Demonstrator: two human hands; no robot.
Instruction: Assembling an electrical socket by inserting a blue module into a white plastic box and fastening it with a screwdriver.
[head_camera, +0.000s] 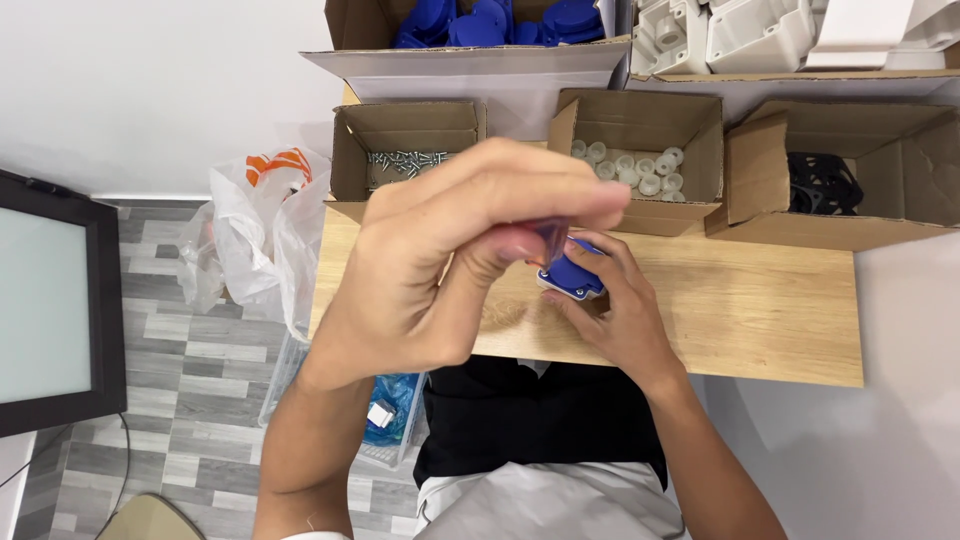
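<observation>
Head view, looking straight down. I see the left hand raised close to the camera, wrist bent, its forearm rising from the lower edge of the view; its fingers curl forward and the thumb presses toward the fingertips, so its grip is together on a small, blurred, bluish piece that I cannot identify. The right hand lies lower, just above the wooden surface, palm turned inward, its forearm running in from the lower right. Its grip is clamped on a blue plastic part with a pale underside; the fingers wrap the part from the right and from below. The part sits between the two hands, just beside the left thumb, above the middle of the surface.

Along the far edge of the surface stand three open cardboard boxes: the screw box on the left holds small metal screws, the middle box holds white round caps, and the right-hand box holds black flat pieces. Behind them, a larger carton holds blue parts like the held one, and another carton holds white moulded housings. A crumpled plastic bag hangs left of the surface, over grey plank flooring; a dark-framed panel stands at the far left.
</observation>
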